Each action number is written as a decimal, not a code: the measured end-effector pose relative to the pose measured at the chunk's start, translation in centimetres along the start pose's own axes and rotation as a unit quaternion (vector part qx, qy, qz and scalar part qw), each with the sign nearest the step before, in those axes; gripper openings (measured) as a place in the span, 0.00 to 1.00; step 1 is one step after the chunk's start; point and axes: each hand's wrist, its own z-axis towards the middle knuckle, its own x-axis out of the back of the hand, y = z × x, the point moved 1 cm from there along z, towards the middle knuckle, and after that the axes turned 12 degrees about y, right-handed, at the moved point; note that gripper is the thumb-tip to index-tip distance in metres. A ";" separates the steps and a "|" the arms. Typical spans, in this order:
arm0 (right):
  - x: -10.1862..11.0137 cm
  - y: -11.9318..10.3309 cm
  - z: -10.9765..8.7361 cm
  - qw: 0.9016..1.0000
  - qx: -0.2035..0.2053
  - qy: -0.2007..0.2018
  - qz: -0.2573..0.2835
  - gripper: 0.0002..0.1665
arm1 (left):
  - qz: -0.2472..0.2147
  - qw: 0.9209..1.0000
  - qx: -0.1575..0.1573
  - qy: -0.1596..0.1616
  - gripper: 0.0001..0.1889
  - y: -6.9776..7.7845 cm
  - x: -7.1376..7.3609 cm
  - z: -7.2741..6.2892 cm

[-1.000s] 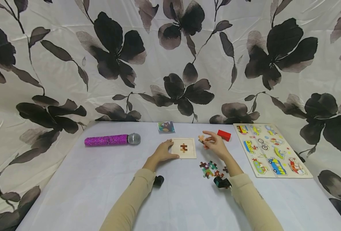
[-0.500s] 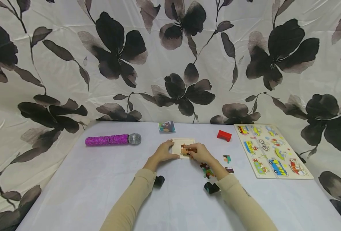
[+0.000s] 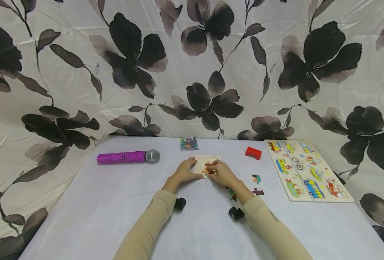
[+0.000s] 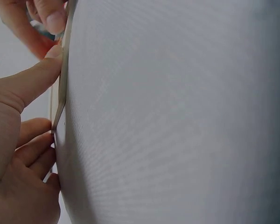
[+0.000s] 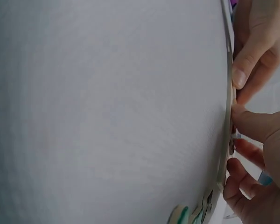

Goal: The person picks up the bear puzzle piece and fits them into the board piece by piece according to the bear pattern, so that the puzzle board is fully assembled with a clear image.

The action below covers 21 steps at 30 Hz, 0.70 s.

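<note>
A small, pale wooden jigsaw tray lies on the white table, with brown and orange pieces in its middle. My left hand holds the tray's left side, thumb along the near edge and fingers at the far side; the left wrist view shows the thumb against the tray's thin edge. Over the tray's right half, my right hand pinches a jigsaw piece, mostly hidden by the fingers. Loose pieces lie right of the right forearm, including a teal one and a dark one; the forearm partly covers others.
A purple glittery microphone lies at the left. Toward the back are a small picture card and a red block. A wooden vehicle puzzle board lies at the right. Floral cloth hangs behind the table.
My right hand has carried a jigsaw piece leftward from beside the red block onto the tray, its fingers now slightly farther left than half a second ago. The left hand has stayed on the tray.
</note>
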 end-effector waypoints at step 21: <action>-0.2 0.1 -0.2 0.997 0.073 0.000 -0.021 0.08 | 0.010 1.000 -0.009 0.000 0.41 0.0 -0.1 0.1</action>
